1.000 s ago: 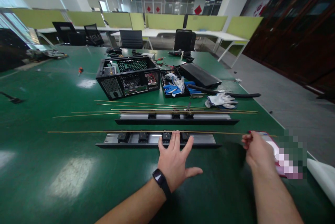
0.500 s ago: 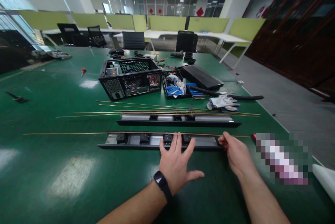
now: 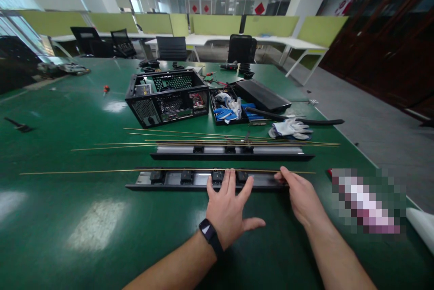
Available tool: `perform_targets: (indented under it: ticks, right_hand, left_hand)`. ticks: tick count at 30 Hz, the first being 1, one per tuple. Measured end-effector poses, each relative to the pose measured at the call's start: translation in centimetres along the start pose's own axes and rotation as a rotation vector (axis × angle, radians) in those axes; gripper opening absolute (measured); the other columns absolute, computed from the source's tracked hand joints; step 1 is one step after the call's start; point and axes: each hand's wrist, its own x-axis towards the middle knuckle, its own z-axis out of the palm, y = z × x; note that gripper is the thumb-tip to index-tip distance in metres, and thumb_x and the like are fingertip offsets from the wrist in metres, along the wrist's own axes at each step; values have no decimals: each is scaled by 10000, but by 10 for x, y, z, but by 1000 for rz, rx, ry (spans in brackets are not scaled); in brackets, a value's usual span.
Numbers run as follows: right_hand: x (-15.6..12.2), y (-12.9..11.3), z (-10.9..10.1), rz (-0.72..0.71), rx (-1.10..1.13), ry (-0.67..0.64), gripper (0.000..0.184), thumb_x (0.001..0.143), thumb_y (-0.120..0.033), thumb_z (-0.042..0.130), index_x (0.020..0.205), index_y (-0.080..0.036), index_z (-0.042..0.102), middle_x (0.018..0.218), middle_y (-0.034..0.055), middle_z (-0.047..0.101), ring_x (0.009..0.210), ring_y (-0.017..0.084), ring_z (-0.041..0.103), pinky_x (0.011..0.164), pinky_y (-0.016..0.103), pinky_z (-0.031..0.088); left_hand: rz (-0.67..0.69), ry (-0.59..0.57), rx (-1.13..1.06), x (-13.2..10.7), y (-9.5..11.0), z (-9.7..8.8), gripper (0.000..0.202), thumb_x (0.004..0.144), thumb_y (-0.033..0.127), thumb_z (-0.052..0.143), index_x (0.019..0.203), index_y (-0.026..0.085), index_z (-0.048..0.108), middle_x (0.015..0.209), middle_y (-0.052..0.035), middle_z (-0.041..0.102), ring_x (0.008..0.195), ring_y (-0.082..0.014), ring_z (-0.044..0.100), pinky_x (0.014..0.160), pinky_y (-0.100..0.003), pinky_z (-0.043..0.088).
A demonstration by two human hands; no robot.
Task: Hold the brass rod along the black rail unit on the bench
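My left hand [image 3: 228, 206], with a black watch at the wrist, lies flat and spread on the green table, its fingertips on the near black rail [image 3: 169, 180] with several black blocks. My right hand [image 3: 300, 193] rests at the rail's right end, fingers pinched on a long thin brass rod [image 3: 101, 170] that runs along the rail's far edge and sticks out far to the left. A second black rail [image 3: 278, 153] lies just beyond, with several more brass rods [image 3: 152, 137] beside it.
An open black computer case [image 3: 166, 98] stands behind the rods, with a tray of blue and white gloves [image 3: 228, 108], a black panel [image 3: 262, 95], a black hose [image 3: 305, 121] and white gloves [image 3: 290, 128] to its right. The table edge runs along the right.
The brass rod has slid to the left along the near rail, and my right hand has travelled left with it to the rail's end. My left hand has stayed put.
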Motion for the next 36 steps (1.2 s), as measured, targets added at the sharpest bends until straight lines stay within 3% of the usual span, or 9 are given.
perform_targets:
  ticks: [4,8,15,20,28,36]
  right_hand:
    - [10,7,-4,21,112,88,411,711,-604,811,736,-200,740,830,94,753,790,220,670,727,328,506]
    - [25,13,-16,64,154,223,327,709,-514,784,737,-197,708,800,85,739,715,194,656,571,287,457]
    - [43,15,-38,98,224,371,186,751,-364,724,695,-200,658,742,54,705,640,142,615,498,235,414]
    - [50,15,-48,105,224,441,170,764,-339,709,686,-203,642,709,42,685,597,133,597,466,229,395]
    - [39,17,-38,101,158,347,209,766,-386,717,692,-196,672,738,57,708,640,146,621,520,243,428]
    - [13,8,-11,32,91,107,402,732,-587,798,722,-188,745,819,84,738,766,199,643,710,311,479]
  left_hand:
    - [-9,-9,7,1,0,-1,1065,779,965,451,1659,383,302,1695,-231,362,1553,-429,349,1159,-802,255]
    - [-12,-6,15,1,0,-1,1069,777,968,447,1661,385,294,1697,-226,360,1556,-426,343,1160,-795,262]
    - [-5,1,10,0,0,-2,1048,798,958,424,1662,378,294,1695,-236,358,1564,-414,335,1162,-791,263]
    - [-6,5,12,0,1,-1,1057,788,962,439,1660,381,299,1695,-229,361,1561,-419,341,1168,-792,253]
    - [-7,-5,0,1,0,-1,1049,789,965,428,1654,383,312,1696,-229,361,1565,-411,336,1169,-790,249]
    - [-14,-5,5,1,1,-1,1065,782,968,442,1660,382,302,1698,-229,357,1561,-424,337,1167,-799,239]
